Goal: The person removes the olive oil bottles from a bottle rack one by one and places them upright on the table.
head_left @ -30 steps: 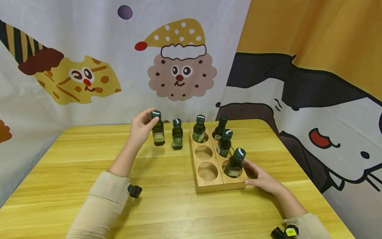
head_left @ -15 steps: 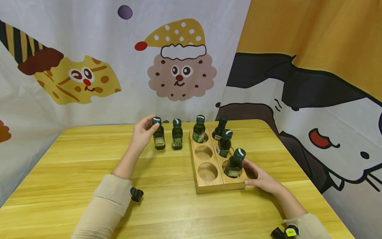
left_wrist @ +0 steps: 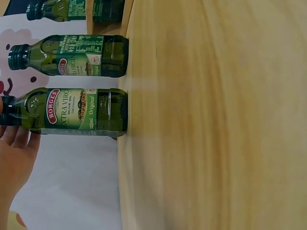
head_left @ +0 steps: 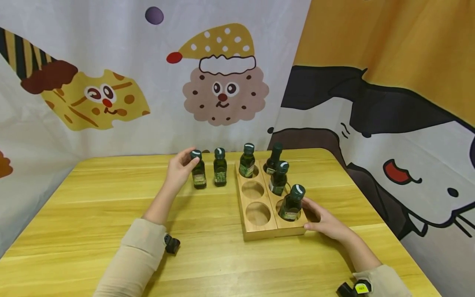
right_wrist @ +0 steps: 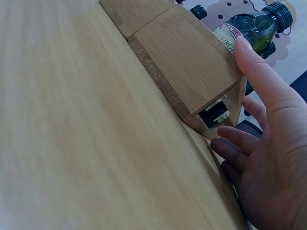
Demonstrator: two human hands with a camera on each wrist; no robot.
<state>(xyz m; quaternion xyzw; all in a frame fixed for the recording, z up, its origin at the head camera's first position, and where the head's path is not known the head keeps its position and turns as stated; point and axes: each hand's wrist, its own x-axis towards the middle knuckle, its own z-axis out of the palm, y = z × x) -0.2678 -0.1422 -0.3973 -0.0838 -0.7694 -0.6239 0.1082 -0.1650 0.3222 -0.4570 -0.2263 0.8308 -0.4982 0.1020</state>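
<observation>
Filling the top of the frame: cartoon-print backdrop (head_left: 122,37); across the lower half, wood-grain table (head_left: 208,264). Center-right on it, light-wood rack (head_left: 245,225), six round slots in two cols. Right grip (head_left: 328,222), lower right of frame, is curled at the rack's near right corner, prob. steadying it. Left grip (head_left: 178,169), left of center, pinches the neck/cap end of an oil btl (head_left: 199,178); that btl is upright, base apparently on the table, tho can't be sure it bears its full wt. yet. Just right of it, second btl (head_left: 220,171) stands free, not touching. Status, my read: btls being shifted betw. rack & table, partway thru. Two are out, incl. the held one; rack btls (head_left: 291,206) number four: full right col. plus far left slot. Mid & near left slots show bare wood. Left to do, at min.: let go of the held btl. Looks: dark green see-thru glass, squarish body, narrowing neck; label (left_wrist: 72,109) is cream/green w/ red oval, reads BORGES, extra virgin olive oil, "Original" (left wrist view). Smallest bit: dark green ridged cap (head_left: 196,153), white mark on top, partly hidden by fingers.
</observation>
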